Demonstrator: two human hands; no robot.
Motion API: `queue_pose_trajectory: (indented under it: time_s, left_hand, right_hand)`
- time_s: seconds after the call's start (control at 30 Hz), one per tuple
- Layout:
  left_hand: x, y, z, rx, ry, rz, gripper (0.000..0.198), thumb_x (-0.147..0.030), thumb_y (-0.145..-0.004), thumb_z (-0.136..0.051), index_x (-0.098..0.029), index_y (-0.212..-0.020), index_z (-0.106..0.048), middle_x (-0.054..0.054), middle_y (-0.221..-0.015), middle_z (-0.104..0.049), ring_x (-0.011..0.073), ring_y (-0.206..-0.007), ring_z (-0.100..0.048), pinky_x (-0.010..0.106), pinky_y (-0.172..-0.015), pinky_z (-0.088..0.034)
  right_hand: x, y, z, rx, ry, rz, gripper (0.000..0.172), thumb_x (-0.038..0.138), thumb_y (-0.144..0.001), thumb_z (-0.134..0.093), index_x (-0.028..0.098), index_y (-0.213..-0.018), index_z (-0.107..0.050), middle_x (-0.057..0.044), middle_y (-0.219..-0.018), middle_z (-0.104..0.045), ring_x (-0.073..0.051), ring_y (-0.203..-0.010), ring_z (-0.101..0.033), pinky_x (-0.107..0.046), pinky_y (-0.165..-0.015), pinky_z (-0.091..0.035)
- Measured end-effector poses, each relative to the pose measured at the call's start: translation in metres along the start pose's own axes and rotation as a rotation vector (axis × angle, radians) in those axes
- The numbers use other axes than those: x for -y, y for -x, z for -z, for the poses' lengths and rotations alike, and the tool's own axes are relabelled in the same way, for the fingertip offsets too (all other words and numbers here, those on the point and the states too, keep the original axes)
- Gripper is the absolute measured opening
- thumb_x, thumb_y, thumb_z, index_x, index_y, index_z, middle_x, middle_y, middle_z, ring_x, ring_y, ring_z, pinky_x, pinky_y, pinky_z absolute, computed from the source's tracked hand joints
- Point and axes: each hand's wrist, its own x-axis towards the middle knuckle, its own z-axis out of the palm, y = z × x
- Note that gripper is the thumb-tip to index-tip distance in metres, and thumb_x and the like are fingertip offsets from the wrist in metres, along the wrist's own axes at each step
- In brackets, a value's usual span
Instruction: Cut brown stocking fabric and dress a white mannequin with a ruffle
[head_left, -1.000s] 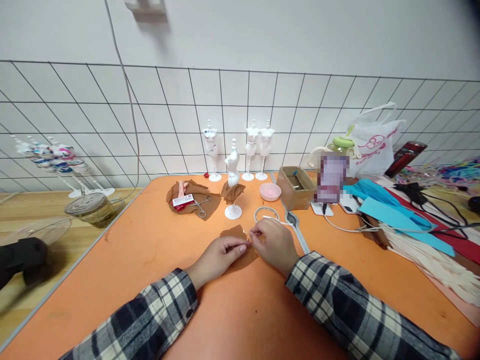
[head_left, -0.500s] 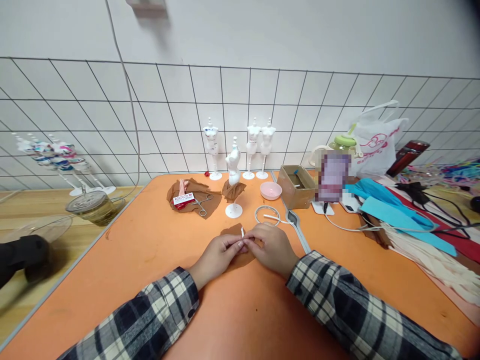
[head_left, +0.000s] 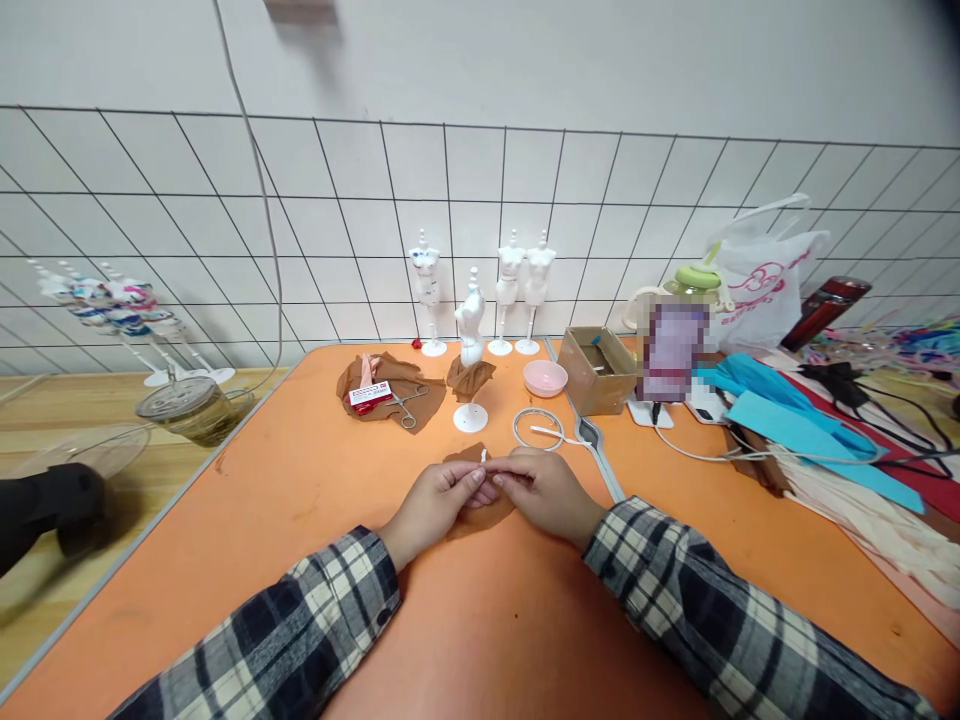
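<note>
My left hand [head_left: 439, 497] and my right hand [head_left: 546, 489] meet fingertip to fingertip over a small brown fabric piece [head_left: 475, 514] on the orange table [head_left: 300, 500]. Both hands pinch a thin white strip [head_left: 484, 458] whose end sticks up between the fingers. Just beyond stands a white doll mannequin [head_left: 471, 345] with brown cloth wrapped round its waist. A coil of white strip [head_left: 538, 428] lies to the right of the mannequin's base.
Three more white mannequins [head_left: 510, 290] stand by the wire grid wall. A brown fabric pile with scissors [head_left: 405, 405] and a red-white pack lies at back left. A pink bowl [head_left: 545, 377], cardboard box [head_left: 598, 369], phone on a stand, blue and cream sheets [head_left: 787, 425] fill the right.
My hands came together; the right hand moved left to meet the left, and the white strip's end now sticks up between the pinching fingers. The view shifted slightly.
</note>
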Motion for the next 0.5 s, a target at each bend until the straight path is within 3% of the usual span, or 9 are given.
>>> queue_pose_trajectory:
  time_s: [0.13, 0.3, 0.5]
  left_hand:
    - [-0.0031, 0.0015, -0.0002, 0.01, -0.047, 0.002, 0.037, -0.048, -0.083, -0.062, -0.012, -0.089, -0.073, 0.007, -0.08, -0.073, 0.0157, -0.074, -0.066, 0.027, -0.073, -0.052]
    - [-0.0073, 0.0014, 0.0005, 0.02, -0.075, 0.017, 0.028, -0.037, -0.082, -0.061, -0.014, -0.089, -0.075, 0.006, -0.081, -0.075, 0.0164, -0.076, -0.067, 0.027, -0.074, -0.052]
    - [-0.008, 0.0014, 0.0004, 0.076, -0.05, 0.026, 0.029, -0.035, -0.081, -0.06, -0.015, -0.095, -0.076, 0.006, -0.089, -0.077, 0.0203, -0.089, -0.069, 0.032, -0.083, -0.053]
  right_hand:
    - [-0.0008, 0.0012, -0.0005, -0.012, -0.011, 0.053, 0.024, 0.014, -0.088, -0.056, 0.022, -0.101, -0.074, -0.002, -0.074, -0.064, -0.013, -0.067, -0.056, -0.023, -0.063, -0.041]
    - [0.0011, 0.0041, 0.0, 0.014, 0.151, 0.171, 0.029, 0.014, -0.088, -0.054, 0.023, -0.108, -0.073, -0.004, -0.08, -0.068, -0.015, -0.075, -0.06, -0.026, -0.067, -0.042]
    - [0.001, 0.003, 0.0013, -0.018, 0.108, 0.095, 0.032, 0.011, -0.086, -0.055, 0.027, -0.105, -0.074, -0.002, -0.08, -0.068, -0.014, -0.075, -0.06, -0.025, -0.068, -0.042]
